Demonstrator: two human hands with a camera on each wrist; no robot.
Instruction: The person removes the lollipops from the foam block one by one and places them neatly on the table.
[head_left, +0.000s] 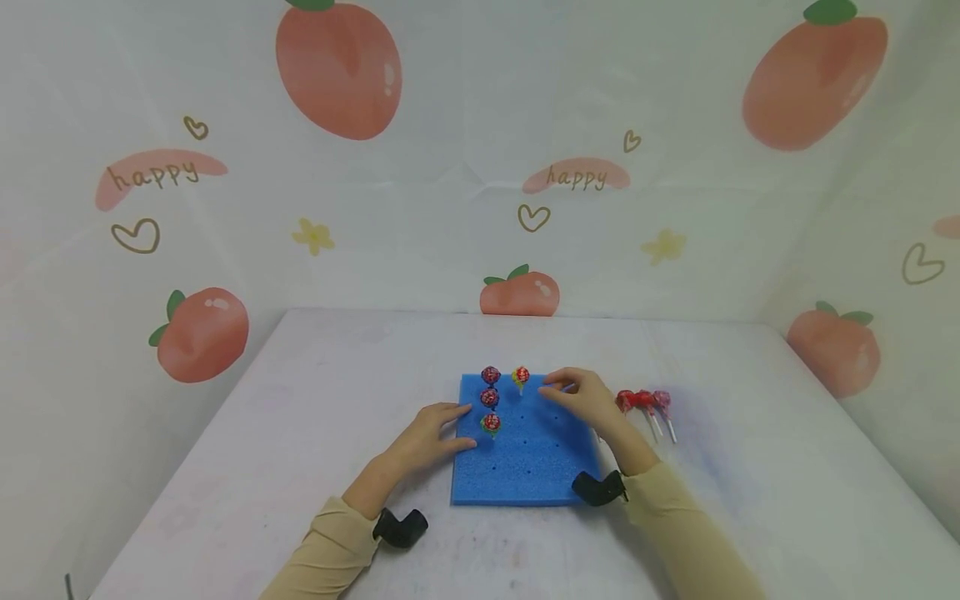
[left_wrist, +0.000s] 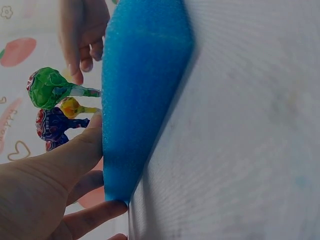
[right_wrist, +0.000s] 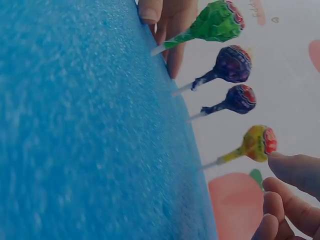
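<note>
A blue foam board [head_left: 498, 487] lies on the table with several lollipops upright in its holes. Down its left side stand two purple lollipops [right_wrist: 233, 64] and a green lollipop [right_wrist: 218, 22]; a yellow lollipop [right_wrist: 258, 143] stands by the back edge. My left hand [head_left: 423, 437] rests at the board's left edge, thumb and fingers spread, as the left wrist view also shows. Over the back right part of the board is my right hand [head_left: 588, 400], fingers loosely bent with nothing between them. In the right wrist view its thumb tip overlaps the yellow lollipop's head.
Several red and pink lollipops [head_left: 643, 400] lie on the table right of the board, partly behind the right forearm. More small holes show in the board's surface. A white backdrop [head_left: 450, 250] with fruit prints rises behind the table.
</note>
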